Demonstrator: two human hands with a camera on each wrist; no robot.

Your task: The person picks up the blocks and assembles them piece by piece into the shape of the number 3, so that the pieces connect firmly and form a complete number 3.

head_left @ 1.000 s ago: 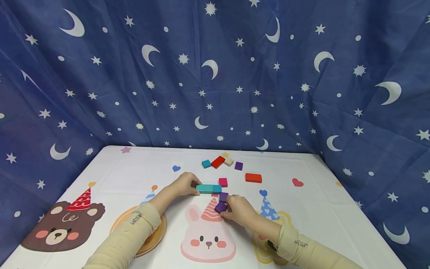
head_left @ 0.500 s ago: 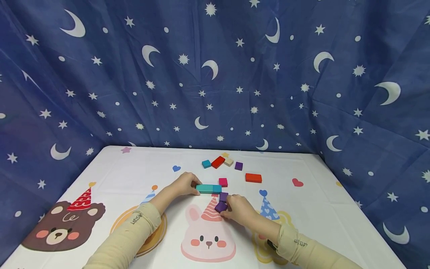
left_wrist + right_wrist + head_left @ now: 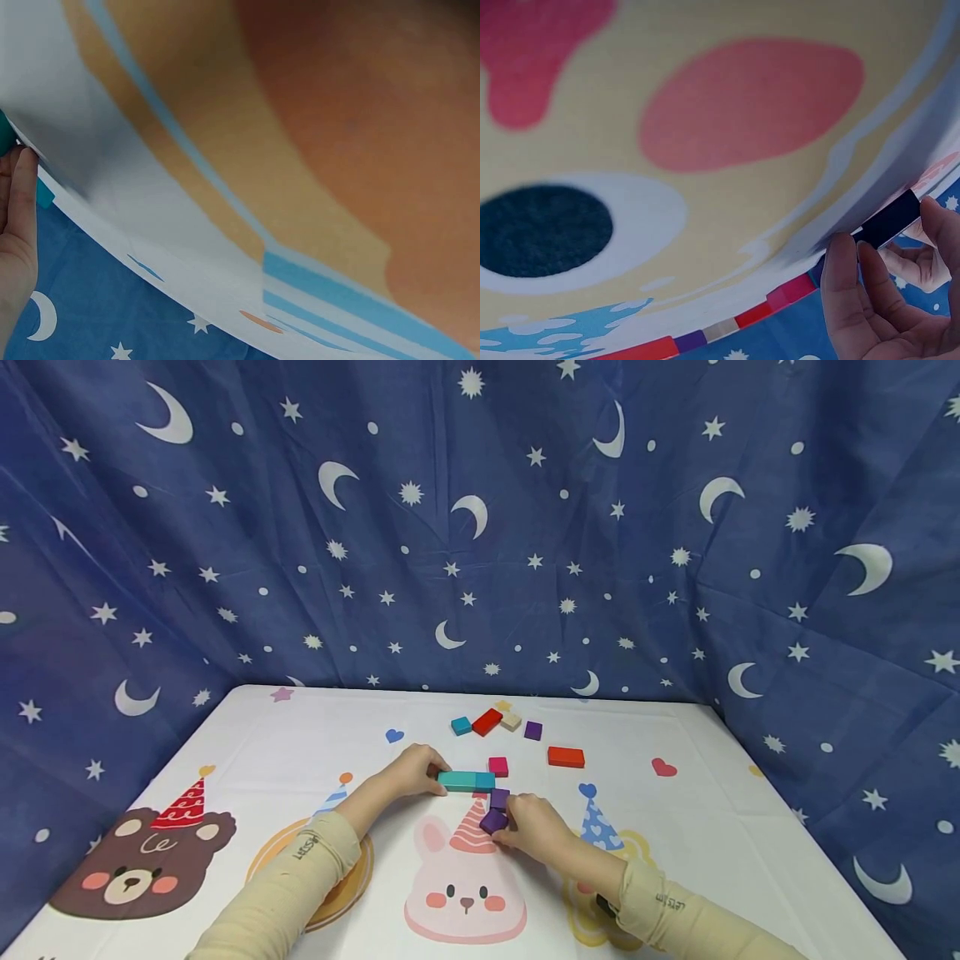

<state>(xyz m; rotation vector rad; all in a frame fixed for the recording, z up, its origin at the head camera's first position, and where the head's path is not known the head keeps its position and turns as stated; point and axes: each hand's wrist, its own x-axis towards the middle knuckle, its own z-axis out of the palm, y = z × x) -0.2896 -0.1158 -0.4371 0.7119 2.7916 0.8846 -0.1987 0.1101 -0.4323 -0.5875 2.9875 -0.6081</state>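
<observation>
My left hand [image 3: 411, 770] holds the left end of a long teal block [image 3: 457, 782] between thumb and fingers. Against that block's right end sits a short blue block [image 3: 485, 782]. In the left wrist view the hand [image 3: 19, 217] shows at the left edge, with a bit of teal block [image 3: 6, 135] beside it. My right hand [image 3: 538, 829] pinches a purple block [image 3: 493, 822], which lies turned at an angle. Just beyond it another purple block [image 3: 499, 798] sits below the blue one. The right wrist view shows the pinched block, dark [image 3: 891, 219], between thumb and fingers.
A pink block [image 3: 498, 767] lies behind the blue one. Farther back are a blue block [image 3: 461, 726], a red block [image 3: 487, 722], a cream block [image 3: 511, 722] and a purple block [image 3: 533, 730]. An orange-red block [image 3: 566, 757] lies to the right. A starry curtain [image 3: 480, 568] hangs behind the table.
</observation>
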